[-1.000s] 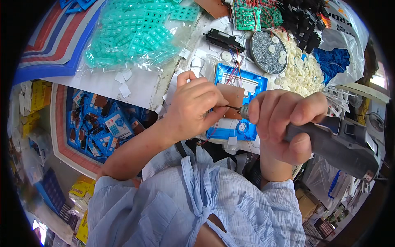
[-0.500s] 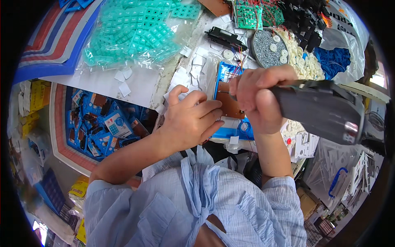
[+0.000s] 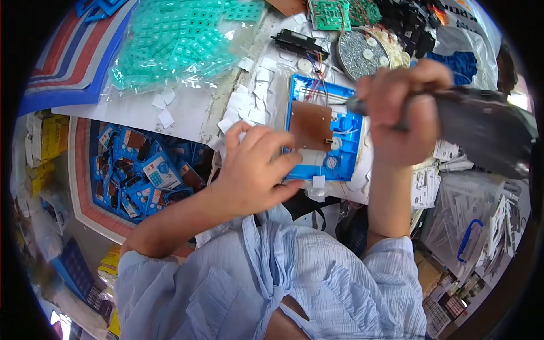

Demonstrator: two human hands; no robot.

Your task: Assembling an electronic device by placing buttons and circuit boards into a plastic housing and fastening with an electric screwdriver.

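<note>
My right hand (image 3: 399,110) is wrapped round a dark grey power screwdriver (image 3: 484,127), its slim bit pointing left over a blue plastic case (image 3: 349,153). The case lies face down on the bench edge, its inside showing. A brown circuit board (image 3: 309,126) sits in it, along with a small round part (image 3: 331,163) and thin loose wires. Beside the case's lower left edge, my left hand (image 3: 255,170) has its fingers spread and curved, holding nothing. Whether its fingertips touch the case is hard to tell.
A round dish of screws (image 3: 354,54) stands behind the case, near a black module (image 3: 300,44) and green circuit boards (image 3: 330,16). A bag of green keypads (image 3: 175,42) lies at back left. White paper squares (image 3: 260,90) are scattered. Lower left, a lined bin (image 3: 80,175) holds blue cases.
My right hand and the screwdriver have moved right, off the middle of the circuit board, uncovering more of the case. My left hand has shifted slightly left and down.
</note>
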